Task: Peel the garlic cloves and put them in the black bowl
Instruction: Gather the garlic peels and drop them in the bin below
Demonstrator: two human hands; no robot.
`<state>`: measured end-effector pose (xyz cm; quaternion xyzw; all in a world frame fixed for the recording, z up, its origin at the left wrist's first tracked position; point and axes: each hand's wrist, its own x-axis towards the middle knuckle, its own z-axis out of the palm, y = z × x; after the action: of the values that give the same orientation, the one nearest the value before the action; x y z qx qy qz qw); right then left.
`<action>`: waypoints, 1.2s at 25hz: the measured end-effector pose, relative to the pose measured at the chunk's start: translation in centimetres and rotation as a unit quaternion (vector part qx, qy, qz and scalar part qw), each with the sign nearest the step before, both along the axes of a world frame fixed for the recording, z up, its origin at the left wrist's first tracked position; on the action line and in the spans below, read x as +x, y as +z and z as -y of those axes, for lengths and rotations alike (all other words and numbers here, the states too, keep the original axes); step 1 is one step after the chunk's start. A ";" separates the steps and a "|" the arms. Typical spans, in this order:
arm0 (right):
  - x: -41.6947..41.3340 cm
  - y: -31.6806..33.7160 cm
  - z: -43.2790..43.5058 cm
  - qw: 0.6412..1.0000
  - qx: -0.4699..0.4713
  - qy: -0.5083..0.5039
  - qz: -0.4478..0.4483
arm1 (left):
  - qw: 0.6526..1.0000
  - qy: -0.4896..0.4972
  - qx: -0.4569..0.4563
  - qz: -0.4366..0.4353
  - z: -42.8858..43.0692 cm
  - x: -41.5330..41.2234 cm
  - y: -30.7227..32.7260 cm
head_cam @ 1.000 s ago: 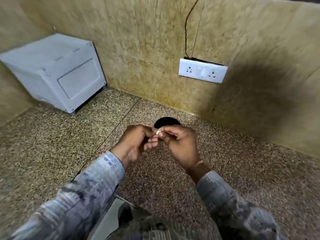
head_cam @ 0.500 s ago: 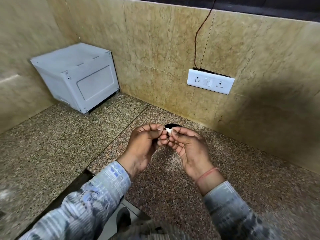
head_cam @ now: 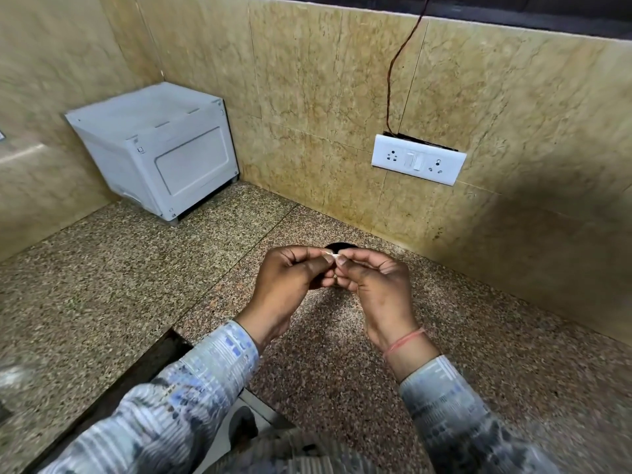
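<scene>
Surface (head_cam: 102,285): speckled granite-look stone, smooth, carried faint sheen.
Wall tiles (head_cam: 307,97): beige, veined like marble, glossy, showed soft reflections.
White appliance casing (head_cam: 154,148): matt, looked like painted sheet metal.
Socket plate (head_cam: 419,159): white plastic, smooth, slightly glossy.
Wire (head_cam: 393,80): thin, brown, dull.
Sleeves (head_cam: 191,398): printed cloth, blue-grey, matt.
Wrist thread (head_cam: 403,342): reddish, fibrous.
Garlic clove (head_cam: 331,257): pale, skin looked papery.
Black bowl (head_cam: 338,248): dark, mostly hidden, finish could not be told.
</scene>
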<state>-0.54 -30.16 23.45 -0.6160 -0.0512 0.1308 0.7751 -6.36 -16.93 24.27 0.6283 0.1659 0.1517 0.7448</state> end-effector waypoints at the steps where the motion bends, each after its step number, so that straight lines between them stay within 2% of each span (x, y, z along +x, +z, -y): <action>1: 0.0 -0.3 0.0 0.999 -0.023 -0.003 0.029 | 1.000 0.002 -0.020 -0.016 -0.1 0.0 -0.1; 3: -0.1 -0.6 0.0 0.999 -0.029 0.010 0.031 | 0.992 -0.005 -0.108 -0.060 -0.7 0.1 -0.3; 5: -0.1 -1.2 -0.3 0.999 -0.003 0.032 -0.015 | 0.966 -0.034 -0.232 -0.110 -1.7 0.5 -1.0; 7: 0.0 -2.0 -0.9 0.997 0.019 0.046 -0.055 | 0.944 -0.046 -0.294 -0.146 -2.8 0.9 -2.1; 10: 0.5 -3.8 -1.8 0.992 0.035 0.051 -0.113 | 0.949 -0.034 -0.251 -0.188 -4.3 2.1 -5.3; 13: 1.0 -6.0 -2.7 0.983 0.035 0.035 -0.176 | 0.959 -0.012 -0.103 -0.264 -5.3 3.4 -10.6; 16: 1.5 -8.5 -3.9 0.970 0.025 0.008 -0.243 | 0.940 -0.031 0.000 -0.341 -6.4 5.2 -16.0; 19: 2.3 -10.9 -4.1 0.959 -0.005 -0.017 -0.284 | 0.904 -0.095 0.115 -0.400 -7.8 6.8 -20.3; 22: 3.1 -12.9 -4.1 0.954 -0.029 -0.041 -0.297 | 0.893 -0.141 0.132 -0.407 -8.7 7.6 -22.9; 25: 3.4 -14.4 -4.3 0.945 -0.042 -0.067 -0.316 | 0.888 -0.139 0.185 -0.398 -9.2 7.5 -24.1; 28: 3.5 -15.5 -4.9 0.938 -0.057 -0.082 -0.332 | 0.913 -0.088 0.116 -0.381 -9.3 7.3 -23.2; 30: 3.6 -15.9 -5.4 0.935 -0.070 -0.092 -0.335 | 0.934 -0.087 0.017 -0.347 -9.3 7.2 -21.9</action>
<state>3.09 -24.78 7.57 -0.5912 0.2782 0.2611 0.7106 0.85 -7.61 2.35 0.6667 0.3556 -0.1385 0.6402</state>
